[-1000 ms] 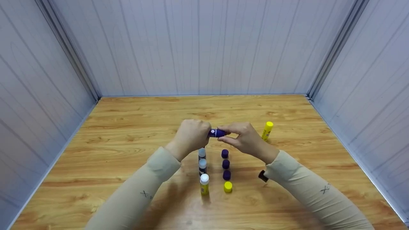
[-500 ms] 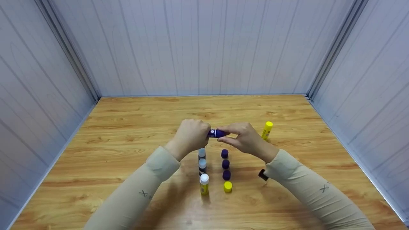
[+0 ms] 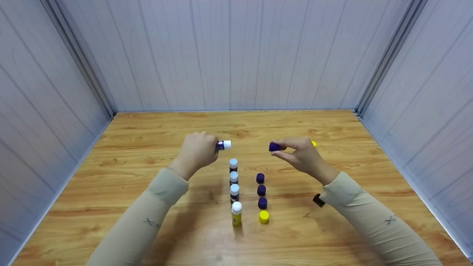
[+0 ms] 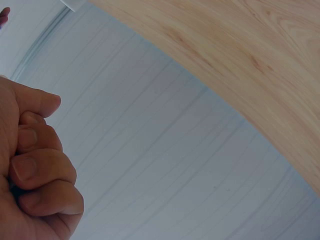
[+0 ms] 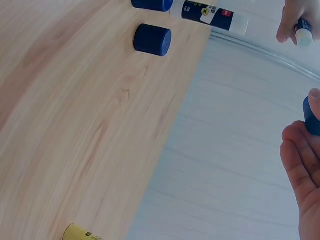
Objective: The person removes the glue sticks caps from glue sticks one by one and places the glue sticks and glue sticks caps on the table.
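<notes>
My left hand point(image 3: 197, 149) grips an uncapped purple glue stick point(image 3: 224, 145), its white end pointing right. In the left wrist view the curled fingers point(image 4: 45, 167) hide nearly all of the stick. Thumb and fingers of my right hand point(image 3: 301, 154) pinch a purple cap point(image 3: 274, 146), held up apart from the stick. Below, three uncapped dark glue sticks point(image 3: 234, 189) and a yellow one point(image 3: 236, 217) stand upright in a column. To their right, three purple caps point(image 3: 261, 190) and a yellow cap point(image 3: 264, 217) form a matching line on the table.
Behind my right hand shows the yellow top of another glue stick point(image 3: 313, 143), mostly hidden. A black piece point(image 3: 318, 200) sits at my right cuff. Pale panel walls point(image 3: 236, 55) enclose the wooden table point(image 3: 147, 125) at the back and both sides.
The purple cap has come off the glue stick. My left hand has moved left with the stick, my right hand right with the cap. A standing uncapped stick behind the left hand now shows.
</notes>
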`<state>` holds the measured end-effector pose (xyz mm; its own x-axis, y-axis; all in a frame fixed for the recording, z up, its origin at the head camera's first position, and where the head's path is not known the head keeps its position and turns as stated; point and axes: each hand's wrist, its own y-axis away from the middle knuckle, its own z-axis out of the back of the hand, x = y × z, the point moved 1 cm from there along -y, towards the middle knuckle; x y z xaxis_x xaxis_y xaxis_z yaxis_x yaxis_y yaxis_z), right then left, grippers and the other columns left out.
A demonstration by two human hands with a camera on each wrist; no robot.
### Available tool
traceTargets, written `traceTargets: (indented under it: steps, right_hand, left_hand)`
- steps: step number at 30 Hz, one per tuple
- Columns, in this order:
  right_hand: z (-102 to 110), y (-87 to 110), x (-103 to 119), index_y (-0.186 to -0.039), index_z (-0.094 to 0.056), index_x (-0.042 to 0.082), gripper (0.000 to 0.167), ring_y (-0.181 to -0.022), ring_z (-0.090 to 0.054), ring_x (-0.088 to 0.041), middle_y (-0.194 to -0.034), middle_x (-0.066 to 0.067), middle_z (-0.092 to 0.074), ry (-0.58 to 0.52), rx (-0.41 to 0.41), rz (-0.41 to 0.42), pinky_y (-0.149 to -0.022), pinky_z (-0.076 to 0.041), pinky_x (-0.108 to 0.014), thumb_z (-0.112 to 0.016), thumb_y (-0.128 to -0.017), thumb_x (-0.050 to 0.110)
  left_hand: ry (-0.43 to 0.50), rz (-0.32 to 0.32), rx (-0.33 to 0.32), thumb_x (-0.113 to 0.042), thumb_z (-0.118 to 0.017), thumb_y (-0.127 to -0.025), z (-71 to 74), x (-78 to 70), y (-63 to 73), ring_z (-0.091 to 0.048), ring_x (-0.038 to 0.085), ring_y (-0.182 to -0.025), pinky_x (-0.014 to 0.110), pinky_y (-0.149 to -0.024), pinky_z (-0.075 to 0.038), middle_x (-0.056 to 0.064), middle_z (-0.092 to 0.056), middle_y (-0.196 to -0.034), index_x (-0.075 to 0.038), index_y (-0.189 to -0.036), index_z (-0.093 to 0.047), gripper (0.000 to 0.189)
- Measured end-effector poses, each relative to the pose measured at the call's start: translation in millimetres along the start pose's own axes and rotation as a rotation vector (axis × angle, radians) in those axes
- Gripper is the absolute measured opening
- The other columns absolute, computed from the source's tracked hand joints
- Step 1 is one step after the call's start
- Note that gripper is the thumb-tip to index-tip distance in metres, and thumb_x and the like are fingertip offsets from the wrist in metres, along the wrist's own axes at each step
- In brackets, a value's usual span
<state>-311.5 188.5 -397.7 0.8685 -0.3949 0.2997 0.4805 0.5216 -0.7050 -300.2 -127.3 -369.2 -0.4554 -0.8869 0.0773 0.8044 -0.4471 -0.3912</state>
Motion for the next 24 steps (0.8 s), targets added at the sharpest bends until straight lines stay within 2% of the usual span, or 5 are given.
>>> traceTargets:
  steps: [5, 8, 13, 20, 24]
  right_hand:
    - [-0.4, -2.5, -1.8, -0.118, -0.079, -0.007, 0.028, -0.084, -0.081, -0.028, -0.099, -0.016, -0.084, -0.013, 0.03, 0.014, -0.069, -0.067, -0.038, -0.085, -0.091, 0.001]
    - [-1.0, -1.4, -2.7, -0.116, -0.08, -0.007, 0.029, -0.083, -0.081, -0.027, -0.098, -0.016, -0.083, -0.013, 0.024, 0.02, -0.071, -0.067, -0.044, -0.086, -0.089, -0.001]
    - [-0.5, -1.1, -4.5, -0.116, -0.081, -0.005, 0.024, -0.082, -0.08, -0.025, -0.096, -0.012, -0.083, -0.012, 0.055, -0.01, -0.07, -0.066, -0.046, -0.084, -0.092, 0.0]
    - [-3.2, -6.7, -4.2, -0.122, -0.078, -0.003, 0.026, -0.089, -0.079, -0.026, -0.104, -0.014, -0.082, 0.01, 0.186, -0.125, -0.077, -0.066, -0.043, -0.078, -0.101, 0.012]
    - [-6.4, -8.5, -6.3, -0.128, -0.074, -0.006, 0.029, -0.095, -0.079, -0.029, -0.11, -0.018, -0.081, 0.04, 0.259, -0.172, -0.086, -0.066, -0.046, -0.073, -0.105, 0.012]
  left_hand:
    - [0.013, -0.036, -0.011, -0.01, -0.075, -0.092, -0.5, 2.0, -0.5, -0.039, 0.016, -0.057, 0.046, -0.05, -0.054, 0.004, -0.055, -0.063, -0.008, -0.073, -0.062, 0.022]
    - [0.019, -0.021, -0.003, -0.009, -0.074, -0.092, -2.6, 2.5, -0.7, -0.04, 0.017, -0.057, 0.046, -0.051, -0.054, 0.004, -0.056, -0.063, -0.007, -0.074, -0.063, 0.021]
    - [0.036, -0.006, 0.0, -0.008, -0.073, -0.092, -6.0, 5.2, -1.2, -0.04, 0.016, -0.057, 0.045, -0.051, -0.053, 0.003, -0.051, -0.063, -0.008, -0.073, -0.061, 0.023]
    - [0.161, 0.058, 0.054, -0.013, -0.072, -0.093, -7.0, 6.4, -5.1, -0.041, 0.016, -0.06, 0.038, -0.054, -0.041, -0.003, -0.046, -0.064, -0.012, -0.071, -0.057, 0.026]
    - [0.261, 0.102, 0.076, -0.014, -0.069, -0.097, -10.6, 7.8, -6.1, -0.039, 0.014, -0.059, 0.033, -0.054, -0.035, -0.003, -0.044, -0.063, -0.014, -0.07, -0.053, 0.031]
